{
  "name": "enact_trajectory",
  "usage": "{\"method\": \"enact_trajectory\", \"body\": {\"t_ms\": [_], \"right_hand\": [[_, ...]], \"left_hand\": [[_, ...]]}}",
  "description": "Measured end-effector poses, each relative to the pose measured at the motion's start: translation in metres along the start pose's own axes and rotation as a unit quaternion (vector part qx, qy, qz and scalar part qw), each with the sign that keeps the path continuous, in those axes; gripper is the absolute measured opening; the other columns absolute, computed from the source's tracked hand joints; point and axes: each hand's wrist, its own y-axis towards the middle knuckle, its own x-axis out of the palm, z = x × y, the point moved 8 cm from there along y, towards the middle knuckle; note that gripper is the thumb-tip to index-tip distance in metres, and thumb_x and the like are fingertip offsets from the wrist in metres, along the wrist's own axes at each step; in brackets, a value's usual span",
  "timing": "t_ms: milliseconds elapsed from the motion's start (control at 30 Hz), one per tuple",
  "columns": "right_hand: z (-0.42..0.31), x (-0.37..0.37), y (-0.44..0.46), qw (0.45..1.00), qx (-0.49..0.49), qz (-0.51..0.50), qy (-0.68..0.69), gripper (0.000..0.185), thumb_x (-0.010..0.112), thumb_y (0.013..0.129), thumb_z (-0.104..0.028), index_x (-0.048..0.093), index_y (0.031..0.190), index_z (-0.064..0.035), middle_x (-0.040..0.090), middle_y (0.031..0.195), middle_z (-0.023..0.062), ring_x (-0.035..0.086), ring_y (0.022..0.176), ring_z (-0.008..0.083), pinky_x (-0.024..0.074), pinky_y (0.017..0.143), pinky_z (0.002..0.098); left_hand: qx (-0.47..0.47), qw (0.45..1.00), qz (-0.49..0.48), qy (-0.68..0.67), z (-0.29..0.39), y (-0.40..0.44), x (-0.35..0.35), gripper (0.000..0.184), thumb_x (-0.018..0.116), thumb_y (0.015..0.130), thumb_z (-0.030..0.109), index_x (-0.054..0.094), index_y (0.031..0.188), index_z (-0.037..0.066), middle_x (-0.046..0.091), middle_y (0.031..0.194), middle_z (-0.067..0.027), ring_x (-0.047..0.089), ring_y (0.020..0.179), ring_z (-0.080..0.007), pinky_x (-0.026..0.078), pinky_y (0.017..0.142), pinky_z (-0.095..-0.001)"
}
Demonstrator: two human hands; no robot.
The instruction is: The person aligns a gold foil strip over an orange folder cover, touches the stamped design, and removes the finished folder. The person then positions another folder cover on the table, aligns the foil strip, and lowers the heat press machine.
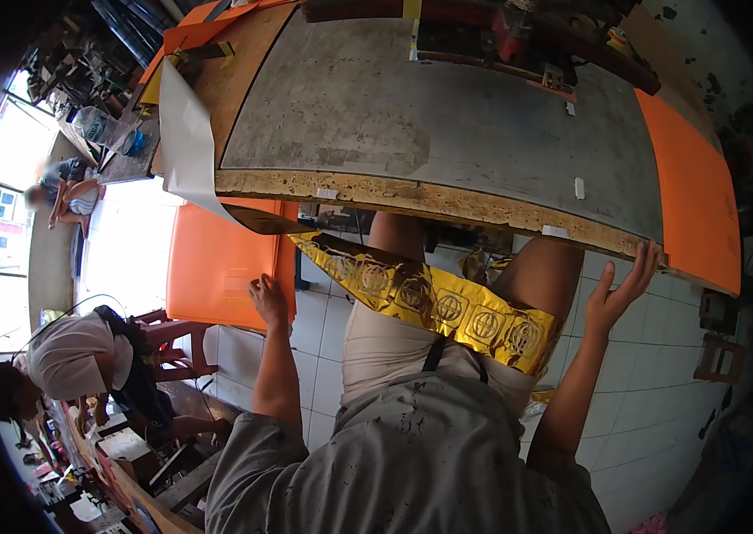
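My left hand [270, 301] rests on a stack of orange sheets [207, 258] at my left, its fingers bent and slightly apart, fingertips on the top sheet. My right hand [621, 292] is open at the front edge of the grey-topped work table [483, 116], fingers stretched out and touching the edge near an orange sheet [692, 196] at the table's right end. Across my lap lies a strip of gold foil [448, 307] with stamped-out round and square emblem shapes. It joins a curled pale sheet [188, 133] hanging over the table's left corner.
A dark press-like machine [519, 36] stands at the table's back. A plastic bottle [105, 129] lies at the far left near clutter. A co-worker [74, 356] bends over a cluttered bench at lower left; another person [74, 191] sits by the window. White tiles [635, 383] cover the floor.
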Motion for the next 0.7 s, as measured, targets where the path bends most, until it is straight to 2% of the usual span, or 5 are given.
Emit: {"method": "enact_trajectory", "body": {"t_ms": [200, 400, 600, 633, 700], "right_hand": [[-0.001, 0.005, 0.000, 0.999, 0.007, 0.030, 0.037, 0.055, 0.053, 0.109, -0.029, 0.041, 0.155, -0.0032, 0.036, 0.165, 0.0183, 0.024, 0.157, 0.0433, 0.0206, 0.126, 0.0645], [-0.003, 0.005, 0.001, 0.998, 0.001, 0.044, 0.040, 0.056, 0.056, 0.107, -0.026, 0.041, 0.155, -0.0029, 0.036, 0.164, 0.0193, 0.026, 0.156, 0.0430, 0.0216, 0.125, 0.0645], [-0.004, 0.004, 0.002, 0.999, -0.002, 0.042, 0.026, 0.056, 0.057, 0.106, -0.025, 0.041, 0.155, -0.0032, 0.037, 0.164, 0.0189, 0.026, 0.156, 0.0429, 0.0226, 0.125, 0.0645], [-0.004, 0.004, 0.002, 0.999, -0.002, 0.041, 0.027, 0.056, 0.057, 0.107, -0.026, 0.040, 0.155, -0.0033, 0.037, 0.164, 0.0188, 0.026, 0.156, 0.0428, 0.0226, 0.125, 0.0645], [-0.004, 0.004, 0.002, 0.999, -0.002, 0.039, 0.030, 0.056, 0.056, 0.107, -0.027, 0.040, 0.155, -0.0034, 0.037, 0.165, 0.0187, 0.026, 0.156, 0.0428, 0.0226, 0.125, 0.0644]], "left_hand": [[-0.053, 0.998, -0.018, -0.006, -0.047, 0.029, 0.002, 0.029, 0.064, 0.103, 0.024, 0.073, 0.106, -0.003, 0.072, 0.097, -0.0237, 0.070, 0.091, -0.0421, 0.056, 0.085, -0.0497], [-0.175, 0.925, -0.031, -0.335, -0.099, 0.039, 0.021, 0.030, 0.081, 0.095, 0.029, 0.073, 0.093, 0.000, 0.073, 0.081, -0.0063, 0.064, 0.071, -0.0142, 0.048, 0.066, -0.0302], [-0.272, 0.818, -0.088, -0.499, -0.123, 0.027, 0.030, 0.028, 0.082, 0.096, 0.033, 0.068, 0.086, 0.011, 0.060, 0.073, 0.0076, 0.050, 0.066, -0.0074, 0.043, 0.063, -0.0281], [-0.273, 0.821, -0.077, -0.495, -0.123, 0.027, 0.027, 0.032, 0.076, 0.100, 0.032, 0.064, 0.085, 0.006, 0.055, 0.070, 0.0027, 0.050, 0.066, -0.0130, 0.044, 0.065, -0.0325], [-0.181, 0.925, -0.011, -0.334, -0.120, 0.037, 0.006, 0.033, 0.072, 0.102, 0.031, 0.064, 0.088, 0.002, 0.059, 0.072, -0.0039, 0.053, 0.067, -0.0184, 0.045, 0.066, -0.0358]]}}
